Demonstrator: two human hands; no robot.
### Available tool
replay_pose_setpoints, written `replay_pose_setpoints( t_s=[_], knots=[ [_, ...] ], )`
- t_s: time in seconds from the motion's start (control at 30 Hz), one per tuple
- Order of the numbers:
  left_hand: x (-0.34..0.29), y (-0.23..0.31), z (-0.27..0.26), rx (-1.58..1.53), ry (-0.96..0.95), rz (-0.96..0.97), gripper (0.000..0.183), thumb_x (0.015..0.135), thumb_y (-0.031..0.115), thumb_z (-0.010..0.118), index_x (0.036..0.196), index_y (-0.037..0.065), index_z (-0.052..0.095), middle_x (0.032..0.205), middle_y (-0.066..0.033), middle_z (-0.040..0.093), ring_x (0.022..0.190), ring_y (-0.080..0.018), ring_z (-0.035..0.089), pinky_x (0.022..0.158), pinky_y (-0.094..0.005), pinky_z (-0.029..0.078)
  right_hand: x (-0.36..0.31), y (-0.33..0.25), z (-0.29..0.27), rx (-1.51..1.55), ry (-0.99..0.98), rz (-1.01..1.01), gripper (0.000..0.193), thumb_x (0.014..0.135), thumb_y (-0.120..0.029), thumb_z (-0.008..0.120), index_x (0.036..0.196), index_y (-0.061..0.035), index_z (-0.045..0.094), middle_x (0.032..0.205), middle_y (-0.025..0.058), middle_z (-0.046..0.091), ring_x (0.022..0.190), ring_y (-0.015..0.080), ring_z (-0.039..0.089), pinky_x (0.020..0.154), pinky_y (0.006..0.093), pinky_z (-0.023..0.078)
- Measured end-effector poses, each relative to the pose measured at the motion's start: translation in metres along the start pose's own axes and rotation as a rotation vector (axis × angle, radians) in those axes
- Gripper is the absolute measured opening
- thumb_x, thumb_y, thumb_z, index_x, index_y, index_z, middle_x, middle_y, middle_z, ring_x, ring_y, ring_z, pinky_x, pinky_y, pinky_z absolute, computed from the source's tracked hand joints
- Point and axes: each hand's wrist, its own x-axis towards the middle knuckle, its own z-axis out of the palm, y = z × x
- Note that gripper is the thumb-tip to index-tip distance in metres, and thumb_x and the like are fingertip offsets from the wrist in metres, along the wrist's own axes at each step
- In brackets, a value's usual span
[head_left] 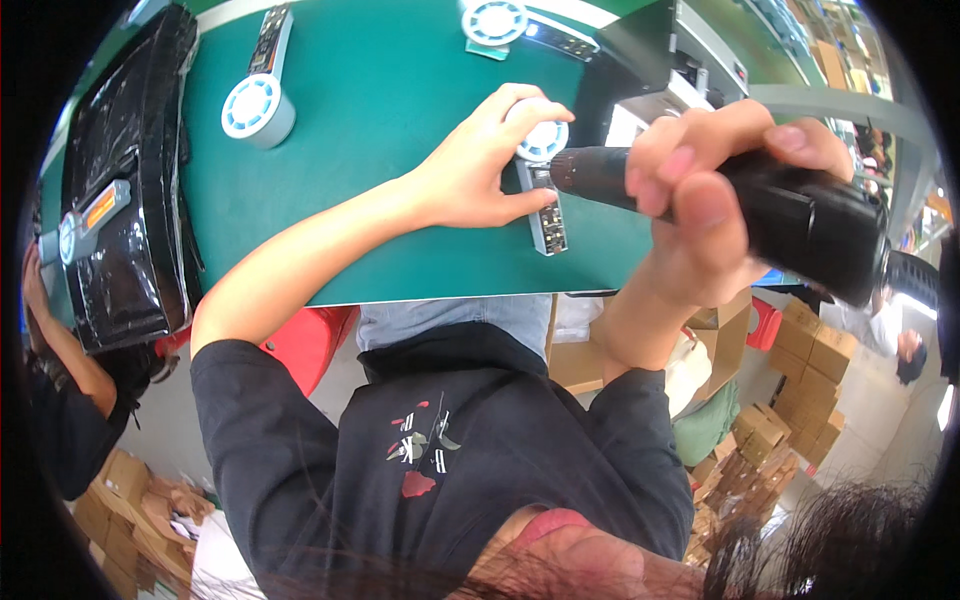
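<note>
My left hand (470, 165) is closed around a white device (543, 141) lying on the green table. The device has a round head with blue slots and a narrow handle whose open face shows a circuit board. My fingers lie over the head and my thumb presses on the handle. In my right hand (700, 205) is a black electric screwdriver (805, 215), held nearly level with its nose pointing left. Its nose is over the joint of head and handle; whether the bit touches is hidden.
Similar devices lie at the far left (258, 110) and far middle (494, 22) of the green table (350, 130). A black plastic-wrapped bundle (125, 190) stands at the left, with another person's arm (70, 345) beyond. Dark metal equipment (640, 70) stands behind the screwdriver. Cardboard boxes (805, 365) fill the lower right.
</note>
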Motion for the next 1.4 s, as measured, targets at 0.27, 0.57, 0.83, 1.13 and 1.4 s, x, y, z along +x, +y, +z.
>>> replay_pose_setpoints(
  t_s=[0.27, 0.57, 0.83, 1.13, 1.4],
  knots=[
    [-0.001, 0.003, 0.0, -0.005, -0.041, -0.046, 0.08, 0.076, 0.01, 0.091, 0.146, 0.01, 0.052, 0.14, -0.0184, 0.048, 0.133, -0.037, 0.051, 0.113, -0.0448, 0.044, 0.002, -0.053, -0.046, -0.099, 0.771, -0.002, 0.033, 0.093, -0.007, 0.069, 0.121, -0.0055, 0.051, 0.081, 0.0146, 0.065, 0.055, 0.0204, 0.057, 0.054, 0.0355, 0.051],
    [-0.004, 0.018, 0.003, 0.385, 0.088, -0.003, 0.084, 0.071, 0.03, 0.098, 0.142, 0.009, 0.057, 0.141, -0.0222, 0.047, 0.131, -0.0421, 0.047, 0.111, -0.0516, 0.041, 0.033, -0.081, -0.045, -0.072, 1.014, -0.389, 0.016, 0.095, -0.022, 0.067, 0.091, -0.0103, 0.056, 0.084, 0.0052, 0.059, 0.063, 0.0161, 0.054, 0.063, 0.0333, 0.047],
    [-0.018, 0.045, 0.016, 0.643, -0.182, 0.352, 0.03, 0.089, 0.031, 0.084, 0.104, 0.007, 0.076, 0.06, 0.001, 0.055, 0.053, -0.0154, 0.059, 0.05, -0.032, 0.044, 0.029, -0.07, -0.044, 0.055, 0.98, -0.444, 0.024, 0.097, -0.014, 0.065, 0.118, -0.0086, 0.056, 0.089, 0.0108, 0.062, 0.06, 0.0166, 0.051, 0.059, 0.0329, 0.042],
    [0.001, 0.093, -0.02, 0.101, -0.188, -0.575, 0.015, 0.097, 0.016, 0.08, 0.103, 0.004, 0.074, 0.055, -0.0013, 0.062, 0.046, -0.0025, 0.051, 0.046, -0.0262, 0.038, 0.004, -0.086, -0.082, 0.118, 0.954, -0.438, 0.013, 0.102, -0.015, 0.06, 0.113, -0.0094, 0.06, 0.096, 0.0098, 0.063, 0.064, 0.0156, 0.051, 0.064, 0.0335, 0.043],
    [0.129, 0.092, -0.119, 0.623, 0.055, -0.397, 0.027, 0.09, 0.01, 0.073, 0.113, 0.0, 0.08, 0.077, -0.0054, 0.075, 0.066, -0.0076, 0.065, 0.065, -0.0282, 0.053, -0.001, -0.088, -0.096, 0.211, 0.927, -0.364, 0.014, 0.102, -0.015, 0.059, 0.115, -0.0097, 0.059, 0.098, 0.0097, 0.063, 0.065, 0.0154, 0.052, 0.066, 0.0338, 0.043]
  ],
)
